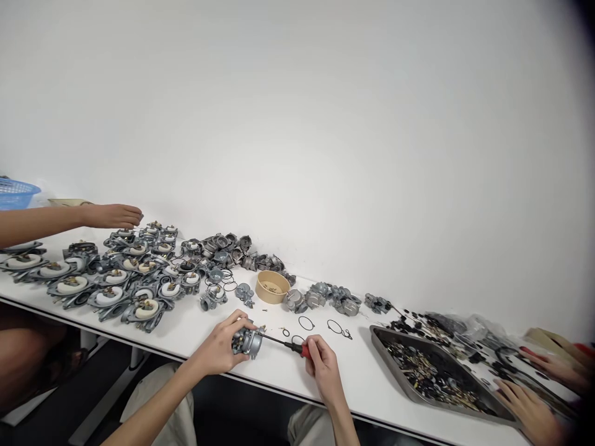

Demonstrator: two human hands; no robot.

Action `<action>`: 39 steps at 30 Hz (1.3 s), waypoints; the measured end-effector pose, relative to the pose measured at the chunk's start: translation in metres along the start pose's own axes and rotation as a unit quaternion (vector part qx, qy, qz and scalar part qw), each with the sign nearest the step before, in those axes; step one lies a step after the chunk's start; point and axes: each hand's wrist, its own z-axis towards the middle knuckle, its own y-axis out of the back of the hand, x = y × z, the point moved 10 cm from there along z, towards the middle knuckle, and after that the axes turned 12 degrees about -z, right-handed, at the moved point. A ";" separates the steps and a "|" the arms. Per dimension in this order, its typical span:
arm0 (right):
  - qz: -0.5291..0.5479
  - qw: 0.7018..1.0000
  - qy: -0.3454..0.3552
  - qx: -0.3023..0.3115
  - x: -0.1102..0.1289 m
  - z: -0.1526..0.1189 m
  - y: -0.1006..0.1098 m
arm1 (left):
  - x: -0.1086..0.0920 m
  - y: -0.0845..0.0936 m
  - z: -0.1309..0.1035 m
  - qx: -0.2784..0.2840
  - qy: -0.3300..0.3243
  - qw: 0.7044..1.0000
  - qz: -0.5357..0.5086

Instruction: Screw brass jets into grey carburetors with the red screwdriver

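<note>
- Background: plain pale wall (297,136); before it, a white bench (346,375).
- Centre: metal part (251,345), held at the bench's near edge; contact with the surface cannot be told.
- Left hand (216,347): fingers partly open, curved around the metal part, gripping it.
- Right hand (326,370): fingers closed on the red handle of a screwdriver (305,350).
- Step, as judged: driver work, shaft pointing into the part; the tip's seating is unclear. Turning it would call for a firm left grip and an aligned shaft.
- Beyond: bowl (274,298) of small pieces; rubber ring (313,326) near the screwdriver.
- Right: tray (393,365) of mixed pieces, another person's hand (530,409) beside it.
</note>
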 end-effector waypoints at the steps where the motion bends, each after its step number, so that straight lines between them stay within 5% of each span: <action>1: 0.003 1.000 0.013 -0.001 0.003 0.000 0.000 | 0.000 0.000 0.000 -0.001 0.000 1.000 0.001; 14: -0.004 1.000 -0.008 -0.016 0.003 -0.002 0.002 | -0.005 0.000 -0.002 0.011 -0.002 1.000 0.010; 26: 0.003 0.998 0.054 -0.013 0.020 -0.007 0.003 | 0.000 -0.001 -0.003 0.005 0.008 1.000 0.028; 39: -0.032 0.999 0.012 -0.004 0.011 -0.003 0.002 | 0.000 -0.001 -0.003 0.002 0.003 0.999 0.032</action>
